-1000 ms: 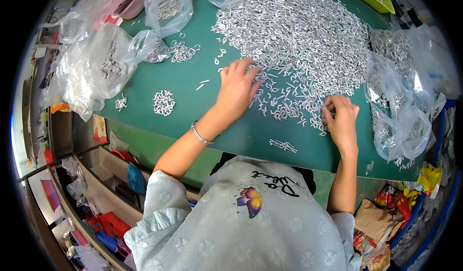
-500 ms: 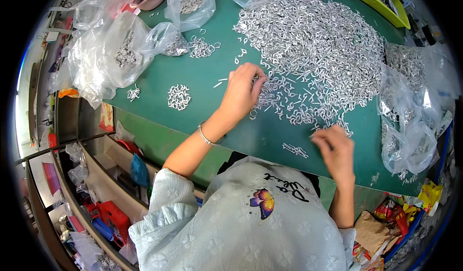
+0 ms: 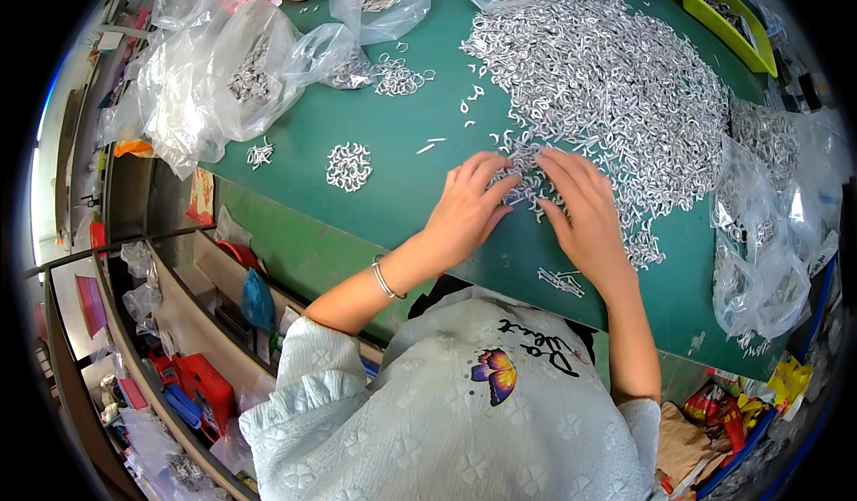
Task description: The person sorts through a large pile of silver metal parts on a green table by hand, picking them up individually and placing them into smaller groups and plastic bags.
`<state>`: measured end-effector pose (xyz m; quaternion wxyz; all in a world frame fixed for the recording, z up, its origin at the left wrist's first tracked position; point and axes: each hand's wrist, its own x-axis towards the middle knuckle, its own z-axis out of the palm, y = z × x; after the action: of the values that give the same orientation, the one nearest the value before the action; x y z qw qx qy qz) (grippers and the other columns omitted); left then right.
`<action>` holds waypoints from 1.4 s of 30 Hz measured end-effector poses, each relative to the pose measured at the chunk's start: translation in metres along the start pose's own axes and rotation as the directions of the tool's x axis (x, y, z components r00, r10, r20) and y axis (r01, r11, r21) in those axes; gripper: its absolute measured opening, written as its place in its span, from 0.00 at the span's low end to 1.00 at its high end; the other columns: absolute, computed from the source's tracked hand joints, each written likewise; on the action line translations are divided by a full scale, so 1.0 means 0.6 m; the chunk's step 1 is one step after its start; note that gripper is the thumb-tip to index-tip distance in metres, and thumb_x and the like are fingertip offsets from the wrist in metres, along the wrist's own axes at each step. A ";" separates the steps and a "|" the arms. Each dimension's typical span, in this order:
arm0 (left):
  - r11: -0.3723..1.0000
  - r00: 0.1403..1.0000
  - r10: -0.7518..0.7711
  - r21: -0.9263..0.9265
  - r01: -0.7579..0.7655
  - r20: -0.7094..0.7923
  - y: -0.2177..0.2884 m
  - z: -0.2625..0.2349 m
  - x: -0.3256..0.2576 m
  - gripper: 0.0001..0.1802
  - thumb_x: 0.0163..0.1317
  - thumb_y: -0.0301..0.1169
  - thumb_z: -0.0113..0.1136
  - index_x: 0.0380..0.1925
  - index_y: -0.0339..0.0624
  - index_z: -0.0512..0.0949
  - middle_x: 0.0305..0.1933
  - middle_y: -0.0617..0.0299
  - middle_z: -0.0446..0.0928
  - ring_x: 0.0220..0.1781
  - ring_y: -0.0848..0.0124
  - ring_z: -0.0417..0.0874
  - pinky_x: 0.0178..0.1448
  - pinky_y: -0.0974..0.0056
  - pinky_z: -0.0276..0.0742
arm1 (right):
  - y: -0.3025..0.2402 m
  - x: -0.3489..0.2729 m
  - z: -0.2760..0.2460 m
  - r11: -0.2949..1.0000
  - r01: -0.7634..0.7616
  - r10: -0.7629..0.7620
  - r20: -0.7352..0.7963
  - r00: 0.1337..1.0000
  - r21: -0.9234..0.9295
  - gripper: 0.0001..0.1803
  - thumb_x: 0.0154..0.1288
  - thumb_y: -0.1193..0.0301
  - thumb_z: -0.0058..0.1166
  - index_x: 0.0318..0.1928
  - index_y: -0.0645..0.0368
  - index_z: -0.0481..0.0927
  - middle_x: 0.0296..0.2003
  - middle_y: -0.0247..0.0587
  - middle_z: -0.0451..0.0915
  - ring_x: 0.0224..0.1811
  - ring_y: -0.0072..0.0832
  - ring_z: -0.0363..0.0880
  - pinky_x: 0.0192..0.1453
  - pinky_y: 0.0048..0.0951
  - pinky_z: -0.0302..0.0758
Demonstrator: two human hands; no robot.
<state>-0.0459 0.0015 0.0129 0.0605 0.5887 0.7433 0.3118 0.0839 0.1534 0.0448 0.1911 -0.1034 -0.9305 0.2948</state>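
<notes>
A large heap of small silver metal pieces [image 3: 616,91], many curved like hooks and some straight, covers the right half of the green table. My left hand [image 3: 471,199] rests at the heap's near left edge, fingers bent and thumb apart, touching loose curved pieces [image 3: 518,180]. Facing it, my right hand [image 3: 582,208] lies over the same pieces with fingers stretched forward and thumb spread. Whether any piece is under the fingertips is hidden. A little bundle of straight metal pins [image 3: 561,281] lies near the table's front edge, by my right forearm.
Left of my hands sit a round cluster of curved pieces [image 3: 349,166], a few short pins [image 3: 259,154] and some rings [image 3: 399,77]. Clear plastic bags [image 3: 214,82] stand at the far left, more bags [image 3: 759,260] at the right. A yellow-green bin [image 3: 728,19] is at the back right.
My right hand has moved up and left from beside the pin bundle to the loose pieces. My left hand has come down nearer to me, and both hands now face each other.
</notes>
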 end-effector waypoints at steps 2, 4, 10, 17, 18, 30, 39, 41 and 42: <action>0.999 0.999 0.033 -0.031 -0.033 -0.006 -0.007 0.007 -0.009 0.24 0.53 0.22 0.66 0.52 0.42 0.75 0.58 0.54 0.71 0.62 0.53 0.70 0.61 0.53 0.66 | 0.009 0.009 0.018 0.995 0.079 -0.076 0.059 0.995 -0.054 0.23 0.57 0.77 0.61 0.54 0.61 0.75 0.55 0.39 0.75 0.60 0.40 0.69 0.62 0.41 0.66; 0.996 0.997 0.073 -0.041 -0.074 -0.017 -0.021 0.013 -0.020 0.23 0.53 0.22 0.66 0.51 0.42 0.76 0.58 0.55 0.71 0.61 0.53 0.71 0.61 0.53 0.66 | 0.026 0.005 0.028 0.981 0.149 -0.129 0.154 0.980 -0.126 0.24 0.56 0.77 0.61 0.55 0.60 0.75 0.57 0.39 0.74 0.63 0.39 0.67 0.63 0.42 0.65; 0.983 0.971 -0.184 -0.047 0.179 -0.150 -0.007 -0.014 -0.003 0.18 0.54 0.24 0.67 0.47 0.42 0.78 0.53 0.57 0.73 0.57 0.55 0.72 0.59 0.54 0.66 | 0.060 -0.044 -0.012 0.981 0.060 -0.055 0.031 0.998 -0.187 0.10 0.54 0.79 0.61 0.38 0.61 0.80 0.45 0.38 0.78 0.52 0.37 0.74 0.59 0.41 0.66; 0.993 0.990 -0.122 -0.011 0.121 -0.075 -0.034 -0.009 0.006 0.18 0.55 0.26 0.67 0.47 0.45 0.78 0.54 0.58 0.72 0.57 0.57 0.71 0.56 0.56 0.65 | 0.013 -0.034 -0.003 0.996 0.036 -0.029 0.084 0.996 -0.078 0.22 0.55 0.76 0.62 0.53 0.58 0.78 0.55 0.39 0.74 0.59 0.40 0.70 0.62 0.42 0.65; 0.995 0.993 -0.101 0.013 0.102 -0.064 -0.025 -0.006 0.007 0.18 0.55 0.26 0.67 0.47 0.45 0.78 0.54 0.58 0.72 0.56 0.57 0.71 0.56 0.56 0.65 | 0.010 -0.033 0.002 0.993 0.064 -0.051 0.126 0.991 -0.103 0.22 0.55 0.76 0.63 0.52 0.57 0.78 0.56 0.39 0.74 0.60 0.39 0.69 0.62 0.43 0.64; 0.992 0.973 -0.072 0.116 0.048 0.219 -0.004 -0.009 -0.052 0.34 0.57 0.29 0.65 0.65 0.44 0.66 0.75 0.50 0.53 0.77 0.42 0.49 0.74 0.36 0.52 | 0.027 -0.141 -0.042 0.938 -0.230 0.266 0.114 0.957 -0.258 0.29 0.58 0.69 0.63 0.61 0.57 0.75 0.68 0.40 0.67 0.73 0.44 0.57 0.71 0.54 0.51; 0.985 0.954 0.066 0.133 -0.108 0.292 0.014 0.029 0.008 0.33 0.61 0.33 0.62 0.66 0.41 0.65 0.75 0.49 0.53 0.77 0.42 0.50 0.73 0.35 0.51 | 0.018 -0.165 -0.033 0.883 -0.330 0.376 0.081 0.923 -0.334 0.35 0.61 0.67 0.61 0.68 0.59 0.66 0.73 0.43 0.57 0.77 0.48 0.49 0.74 0.61 0.42; 0.982 0.930 0.106 0.108 -0.153 0.352 0.018 0.030 0.016 0.34 0.60 0.30 0.62 0.68 0.43 0.63 0.76 0.49 0.51 0.77 0.42 0.48 0.74 0.34 0.49 | 0.021 -0.169 -0.042 0.880 -0.319 0.369 0.082 0.926 -0.352 0.35 0.62 0.66 0.59 0.69 0.59 0.64 0.73 0.44 0.56 0.77 0.49 0.48 0.74 0.61 0.42; 0.985 0.939 0.101 0.101 -0.142 0.330 0.019 0.027 0.019 0.34 0.61 0.32 0.61 0.67 0.42 0.64 0.76 0.48 0.51 0.77 0.42 0.48 0.73 0.33 0.49 | 0.031 -0.177 -0.050 0.877 -0.327 0.363 0.037 0.931 -0.353 0.35 0.63 0.66 0.59 0.69 0.60 0.63 0.73 0.45 0.55 0.77 0.49 0.47 0.74 0.61 0.42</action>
<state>-0.0323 0.0194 0.0088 0.1256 0.6792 0.7034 0.1677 0.1939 0.1512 0.0255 0.0667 -0.2839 -0.9425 0.1635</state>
